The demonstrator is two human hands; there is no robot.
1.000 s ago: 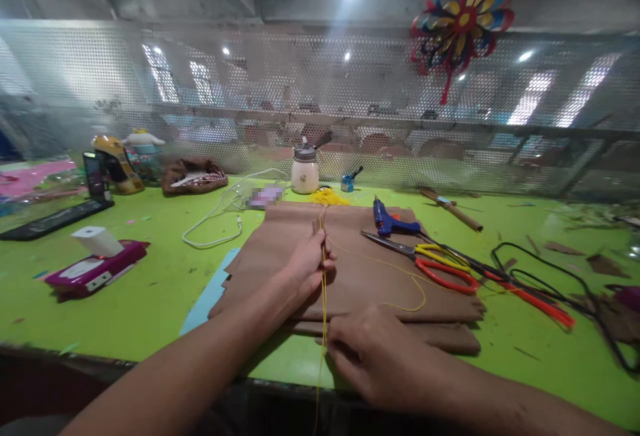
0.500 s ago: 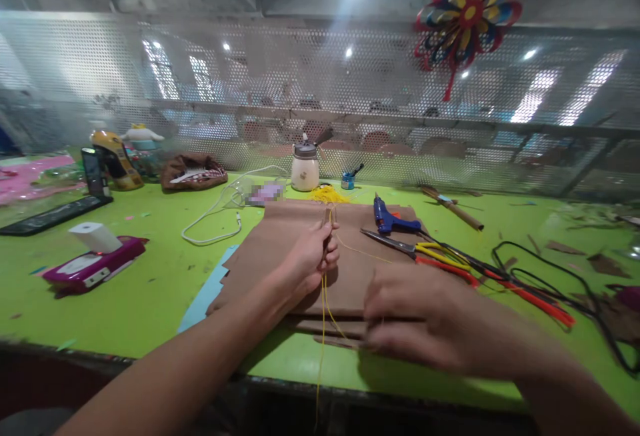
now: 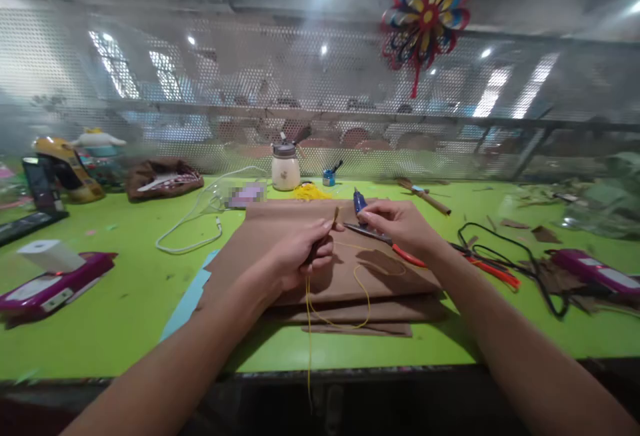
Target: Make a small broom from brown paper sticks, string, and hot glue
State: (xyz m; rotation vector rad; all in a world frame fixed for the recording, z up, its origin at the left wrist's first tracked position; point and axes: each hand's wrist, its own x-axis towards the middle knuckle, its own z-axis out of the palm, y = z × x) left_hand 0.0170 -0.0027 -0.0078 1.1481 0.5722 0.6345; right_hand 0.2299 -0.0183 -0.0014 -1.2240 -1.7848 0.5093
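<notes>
My left hand is closed around a small brown strip whose tip sticks up past the thumb. Yellow thread hangs below this hand, one strand dropping past the table edge and another looping over brown paper sheets. Thumb and fingers of my right hand are pinched together just right of the strip, with a thin length of thread running between the two hands. Behind and under the right hand lie a blue glue gun and scissors, both partly hidden.
Toward the back stand a cream bottle, a small blue jar and a yellow thread pile. A white cable curls at left, near a purple power strip. A red handle and black cord lie right.
My right hand has moved from low on the right up beside the left hand and pinched the thread. The left hand keeps its hold. The view has turned right.
</notes>
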